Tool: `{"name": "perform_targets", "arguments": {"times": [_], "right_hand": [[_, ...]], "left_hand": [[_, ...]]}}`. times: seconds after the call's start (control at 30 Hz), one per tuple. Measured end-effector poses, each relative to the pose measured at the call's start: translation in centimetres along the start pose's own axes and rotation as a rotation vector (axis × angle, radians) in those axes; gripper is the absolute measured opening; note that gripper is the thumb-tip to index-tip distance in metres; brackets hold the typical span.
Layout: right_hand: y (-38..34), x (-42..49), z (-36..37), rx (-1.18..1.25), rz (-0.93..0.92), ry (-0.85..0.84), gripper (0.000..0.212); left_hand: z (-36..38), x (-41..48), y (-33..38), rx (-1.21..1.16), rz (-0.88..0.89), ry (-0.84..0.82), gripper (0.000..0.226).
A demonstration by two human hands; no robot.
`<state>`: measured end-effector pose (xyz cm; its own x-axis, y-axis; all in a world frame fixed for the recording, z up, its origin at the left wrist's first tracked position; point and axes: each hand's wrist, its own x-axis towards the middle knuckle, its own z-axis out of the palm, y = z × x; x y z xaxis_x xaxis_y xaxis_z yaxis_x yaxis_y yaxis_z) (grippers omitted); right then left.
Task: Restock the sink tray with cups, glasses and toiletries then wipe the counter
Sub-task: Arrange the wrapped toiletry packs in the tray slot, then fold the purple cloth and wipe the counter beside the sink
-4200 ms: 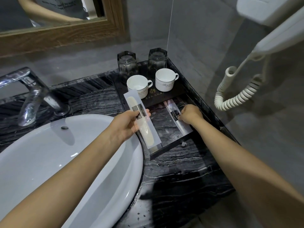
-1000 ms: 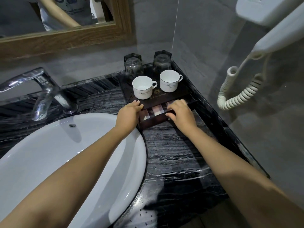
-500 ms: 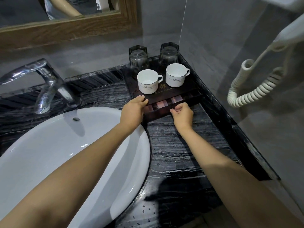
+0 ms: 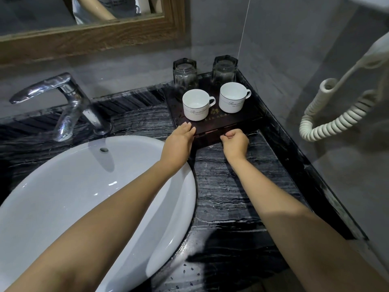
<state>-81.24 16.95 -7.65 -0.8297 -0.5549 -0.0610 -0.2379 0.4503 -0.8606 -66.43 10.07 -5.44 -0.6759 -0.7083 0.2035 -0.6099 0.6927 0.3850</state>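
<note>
A dark wooden tray (image 4: pixel 250 115) stands in the counter's back right corner. On it are two white cups (image 4: pixel 195 106) (image 4: pixel 231 100), and behind them two upturned glasses (image 4: pixel 185 73) (image 4: pixel 224 70). The tray's drawer (image 4: pixel 208 140) is pushed almost fully in, with only a thin slit showing above its front. My left hand (image 4: pixel 179 140) lies flat against the tray's front left corner, fingers straight. My right hand (image 4: pixel 234 142) is curled with its fingertips pinched at the middle of the drawer front. The toiletry packets are hidden inside.
The white basin (image 4: pixel 84 197) fills the left, with a chrome tap (image 4: pixel 69 102) behind it. The black marble counter (image 4: pixel 231 186) runs toward me on the right. A hair dryer's coiled cord (image 4: pixel 336 121) hangs on the right wall. A wood-framed mirror (image 4: pixel 94 36) is above.
The packets went into the open drawer. Both hands have since pushed the drawer in, from half open a second ago to nearly shut now, and the packets are no longer visible.
</note>
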Motion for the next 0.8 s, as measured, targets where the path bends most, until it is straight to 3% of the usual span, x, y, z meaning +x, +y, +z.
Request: {"name": "perform_targets", "arguments": {"times": [0.17,0.43,0.63,0.8], "right_hand": [[-0.7,0.5,-0.1,-0.106,-0.014,-0.059,0.02],[-2.1,-1.7,-1.3,-0.512,-0.034,-0.32,0.062],[-3.4,-4.1,-2.7,-0.68,-0.014,-0.485,0.08],[-5.5,-7.0,-4.0,-0.896,-0.035,-0.693,0.085]], "left_hand": [[0.1,0.2,0.4,0.014,-0.018,-0.048,0.043],[0.7,-2.0,0.8,0.191,-0.054,-0.197,0.07],[-1.2,-4.1,-0.1,0.197,-0.036,-0.281,0.067],[-4.4,-6.3,-0.4,0.227,-0.061,-0.489,0.065]]}}
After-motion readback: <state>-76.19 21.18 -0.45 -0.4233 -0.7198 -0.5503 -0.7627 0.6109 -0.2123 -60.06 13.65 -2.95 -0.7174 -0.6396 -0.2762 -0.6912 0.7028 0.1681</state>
